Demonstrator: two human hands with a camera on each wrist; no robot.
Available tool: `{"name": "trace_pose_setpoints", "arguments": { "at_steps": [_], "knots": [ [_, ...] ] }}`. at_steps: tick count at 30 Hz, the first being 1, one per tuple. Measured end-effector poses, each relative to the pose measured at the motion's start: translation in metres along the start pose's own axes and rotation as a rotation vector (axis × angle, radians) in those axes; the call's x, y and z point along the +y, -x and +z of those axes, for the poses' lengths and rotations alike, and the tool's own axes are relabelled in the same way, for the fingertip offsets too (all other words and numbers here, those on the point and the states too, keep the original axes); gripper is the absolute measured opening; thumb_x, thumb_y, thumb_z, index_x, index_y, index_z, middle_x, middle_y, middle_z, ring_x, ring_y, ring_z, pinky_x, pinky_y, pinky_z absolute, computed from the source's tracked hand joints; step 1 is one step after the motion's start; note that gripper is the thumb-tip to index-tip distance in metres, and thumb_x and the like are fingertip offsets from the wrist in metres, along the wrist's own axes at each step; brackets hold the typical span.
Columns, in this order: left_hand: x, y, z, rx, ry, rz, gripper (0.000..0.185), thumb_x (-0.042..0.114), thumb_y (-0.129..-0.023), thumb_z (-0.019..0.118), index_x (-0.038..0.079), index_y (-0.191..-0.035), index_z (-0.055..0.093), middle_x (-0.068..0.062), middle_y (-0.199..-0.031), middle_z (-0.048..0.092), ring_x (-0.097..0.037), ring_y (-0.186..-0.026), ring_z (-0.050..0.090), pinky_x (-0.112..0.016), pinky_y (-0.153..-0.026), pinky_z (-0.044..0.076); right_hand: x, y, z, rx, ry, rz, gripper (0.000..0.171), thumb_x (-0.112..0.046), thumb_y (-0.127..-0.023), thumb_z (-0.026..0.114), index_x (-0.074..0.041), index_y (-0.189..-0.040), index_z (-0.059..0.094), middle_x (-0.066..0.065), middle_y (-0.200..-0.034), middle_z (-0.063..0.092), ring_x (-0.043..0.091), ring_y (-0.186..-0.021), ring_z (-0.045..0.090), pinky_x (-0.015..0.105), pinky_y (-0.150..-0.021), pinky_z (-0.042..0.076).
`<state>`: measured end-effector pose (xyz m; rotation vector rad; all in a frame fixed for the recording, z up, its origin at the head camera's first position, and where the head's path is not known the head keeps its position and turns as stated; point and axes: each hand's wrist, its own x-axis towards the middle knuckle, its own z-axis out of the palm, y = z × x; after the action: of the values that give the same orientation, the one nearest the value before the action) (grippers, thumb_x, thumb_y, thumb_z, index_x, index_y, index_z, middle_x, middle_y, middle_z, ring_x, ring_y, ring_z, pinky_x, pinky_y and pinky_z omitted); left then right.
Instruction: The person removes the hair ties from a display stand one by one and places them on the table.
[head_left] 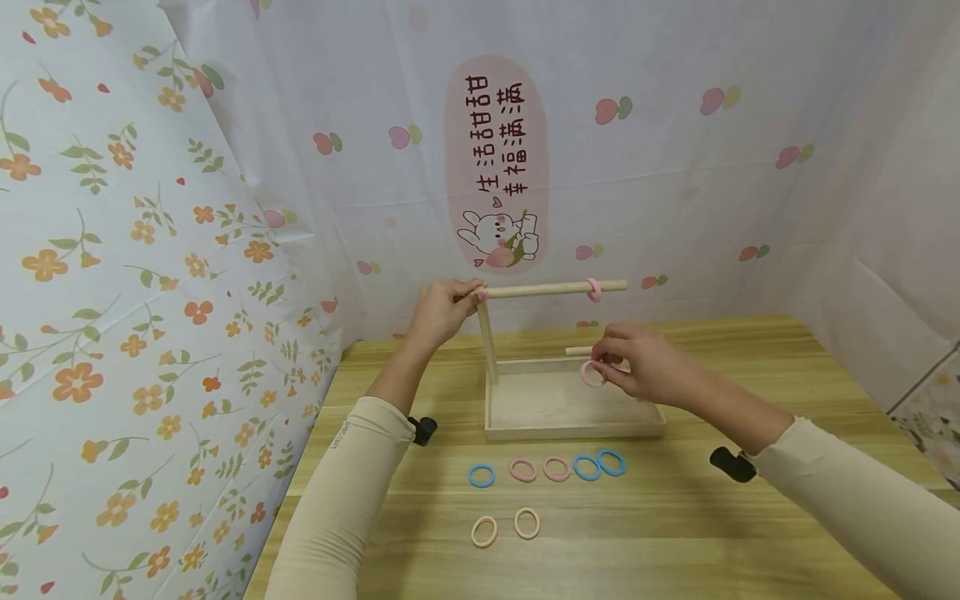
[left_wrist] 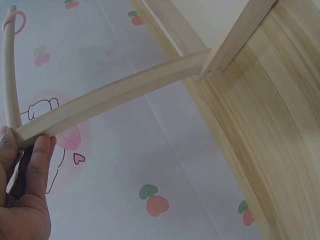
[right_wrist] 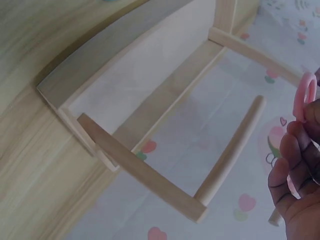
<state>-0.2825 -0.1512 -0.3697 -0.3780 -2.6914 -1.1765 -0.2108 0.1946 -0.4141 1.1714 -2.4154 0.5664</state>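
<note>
In the head view, my left hand [head_left: 441,317] grips the top of the tall post of a wooden stand, where the long rod [head_left: 536,291] joins it. The left wrist view has the thumb and fingers pinching that wooden post [left_wrist: 110,97] at its end. One pink hair tie [head_left: 594,290] hangs on the long rod near its free tip. My right hand [head_left: 647,367] pinches another pink hair tie [head_left: 592,373] over the stand's tray [head_left: 577,432]. Close up, this tie [right_wrist: 303,95] stands between thumb and fingertips, beside the short rod [right_wrist: 232,145].
In front of the tray lies a row of blue hair ties [head_left: 482,476] and pink ones [head_left: 522,470]. Nearer me are two beige hair ties [head_left: 527,523]. A printed cloth [head_left: 675,192] hangs behind the table [head_left: 645,533], and a flowered cloth [head_left: 135,292] stands at the left.
</note>
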Motion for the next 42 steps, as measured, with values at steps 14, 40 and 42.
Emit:
{"name": "trace_pose_setpoints", "arguments": {
  "at_steps": [14,40,42],
  "knots": [
    [0.002,0.001,-0.001,-0.004,0.015,0.005,0.038,0.034,-0.108,0.072,0.012,-0.139,0.077,-0.006,-0.143,0.076,-0.021,-0.100,0.078,-0.019,-0.064,0.047,-0.013,0.006,0.012,-0.084,-0.017,-0.021,0.011,-0.009,-0.095,0.088,-0.015,-0.094,0.078,-0.006,-0.090,0.064,0.008,-0.075,0.062,0.021,-0.063,0.054],
    [0.002,0.001,-0.002,-0.005,0.004,0.022,0.037,0.032,-0.109,0.072,0.011,-0.138,0.077,-0.008,-0.140,0.077,-0.025,-0.106,0.079,-0.019,-0.068,0.051,-0.045,0.019,0.050,-0.249,-0.130,-0.186,0.013,-0.005,-0.092,0.088,-0.013,-0.094,0.078,-0.005,-0.089,0.071,0.006,-0.080,0.067,0.016,-0.071,0.057],
    [0.001,0.000,-0.002,-0.006,0.000,0.021,0.037,0.033,-0.109,0.072,0.012,-0.138,0.078,-0.007,-0.141,0.077,-0.026,-0.107,0.079,-0.020,-0.068,0.051,-0.047,0.020,0.051,-0.265,-0.153,-0.178,0.014,-0.003,-0.092,0.088,-0.012,-0.095,0.078,-0.005,-0.090,0.073,0.005,-0.081,0.068,0.016,-0.071,0.058]
  ]
}}
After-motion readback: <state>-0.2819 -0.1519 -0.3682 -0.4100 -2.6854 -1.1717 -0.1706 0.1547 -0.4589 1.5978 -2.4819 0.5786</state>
